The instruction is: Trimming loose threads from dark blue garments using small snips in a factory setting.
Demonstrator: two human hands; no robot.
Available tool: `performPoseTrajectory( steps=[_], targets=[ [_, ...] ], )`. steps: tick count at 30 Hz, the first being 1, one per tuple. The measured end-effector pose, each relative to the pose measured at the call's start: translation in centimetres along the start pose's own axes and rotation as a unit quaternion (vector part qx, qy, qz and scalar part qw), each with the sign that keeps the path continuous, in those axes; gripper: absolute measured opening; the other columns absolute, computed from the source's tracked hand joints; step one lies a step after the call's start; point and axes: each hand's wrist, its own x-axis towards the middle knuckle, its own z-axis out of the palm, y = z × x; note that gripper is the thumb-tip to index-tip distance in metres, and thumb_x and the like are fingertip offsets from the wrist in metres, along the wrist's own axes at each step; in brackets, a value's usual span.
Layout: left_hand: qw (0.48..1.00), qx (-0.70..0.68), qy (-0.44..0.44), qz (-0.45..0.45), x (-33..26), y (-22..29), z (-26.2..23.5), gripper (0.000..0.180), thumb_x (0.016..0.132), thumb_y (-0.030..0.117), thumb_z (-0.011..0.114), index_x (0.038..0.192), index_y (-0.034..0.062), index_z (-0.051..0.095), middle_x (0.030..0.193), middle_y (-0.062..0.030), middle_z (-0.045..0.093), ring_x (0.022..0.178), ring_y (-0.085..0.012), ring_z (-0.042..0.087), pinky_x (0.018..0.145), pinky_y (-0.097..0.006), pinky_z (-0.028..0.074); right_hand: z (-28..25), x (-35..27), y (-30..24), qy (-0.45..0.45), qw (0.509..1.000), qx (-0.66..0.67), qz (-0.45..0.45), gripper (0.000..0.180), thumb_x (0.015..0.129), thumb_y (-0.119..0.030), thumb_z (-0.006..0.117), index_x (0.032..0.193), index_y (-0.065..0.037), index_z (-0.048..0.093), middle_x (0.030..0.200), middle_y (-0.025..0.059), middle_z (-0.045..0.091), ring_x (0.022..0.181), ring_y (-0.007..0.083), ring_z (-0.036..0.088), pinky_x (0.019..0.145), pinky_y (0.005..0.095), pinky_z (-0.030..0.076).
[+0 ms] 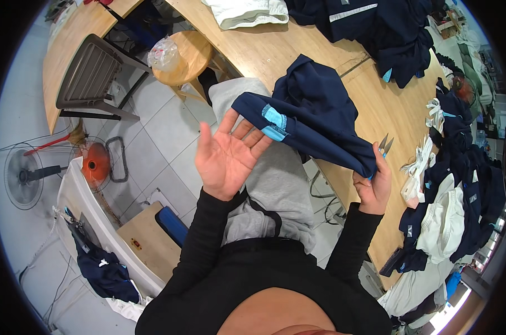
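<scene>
A navy garment (314, 92) with light-blue patches (274, 121) is stretched between my hands above my lap, part of it lying on the table edge. My left hand (226, 159) is palm up with its fingers spread, and their tips reach under the garment's edge. Closed around the garment's other end is my right hand (376, 181). Small scissors (385, 145) with pointed metal blades and bits of blue on the handle stick up from this hand. The fingers and cloth cover most of their handle.
Navy clothes (370, 28) and a white garment (247, 12) lie on the wooden table (269, 53). More navy and white clothes (443, 212) are heaped along its right side. A round stool (188, 56) bears a plastic bag; a chair (93, 75) and a fan (24, 176) stand left.
</scene>
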Motion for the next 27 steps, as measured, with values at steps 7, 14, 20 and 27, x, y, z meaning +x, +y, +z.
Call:
performPoseTrajectory(
  steps=[7, 14, 20, 27],
  targets=[
    [0.946, 0.287, 0.147, 0.046, 0.6, -2.4, 1.8, 0.076, 0.102, -0.01, 0.064, 0.167, 0.0048, 0.029, 0.105, -0.0117, 0.076, 0.095, -0.021, 0.076, 0.089, -0.039, 0.065, 1.9, -0.6, 5.4, 0.107, 0.719, -0.608, -0.319, 0.03, 0.113, -0.023, 0.062, 0.119, 0.005, 0.072, 0.084, 0.0011, 0.066, 0.071, 0.007, 0.057, 0.062, 0.0235, 0.041],
    [0.936, 0.302, 0.17, 0.056, 0.0, -4.1, 2.5, 0.079, 0.097, -0.012, 0.068, 0.166, 0.002, 0.034, 0.12, -0.0163, 0.074, 0.109, -0.0206, 0.074, 0.098, -0.037, 0.061, 5.7, -3.5, 8.7, -0.145, 0.907, -0.353, -0.181, 0.024, 0.114, -0.023, 0.057, 0.118, 0.0, 0.062, 0.095, 0.0008, 0.062, 0.08, 0.005, 0.05, 0.072, 0.022, 0.042],
    [0.927, 0.347, 0.134, 0.037, -0.7, -4.0, 2.4, 0.079, 0.094, -0.016, 0.07, 0.164, 0.0, 0.037, 0.125, -0.0167, 0.073, 0.115, -0.0192, 0.072, 0.102, -0.035, 0.059, 6.7, -3.7, 9.0, -0.183, 0.846, -0.429, -0.26, 0.023, 0.104, -0.017, 0.074, 0.112, 0.001, 0.063, 0.088, 0.0015, 0.064, 0.076, 0.0057, 0.054, 0.068, 0.0231, 0.045],
    [0.918, 0.38, 0.107, 0.04, -1.1, -4.0, 2.4, 0.08, 0.092, -0.017, 0.072, 0.163, -0.0004, 0.04, 0.123, -0.0166, 0.074, 0.111, -0.0191, 0.073, 0.098, -0.034, 0.06, 7.4, -3.7, 8.5, -0.191, 0.814, -0.456, -0.305, 0.026, 0.093, -0.015, 0.087, 0.101, 0.003, 0.07, 0.085, 0.0042, 0.07, 0.074, 0.0087, 0.061, 0.067, 0.0245, 0.048]
  ],
)
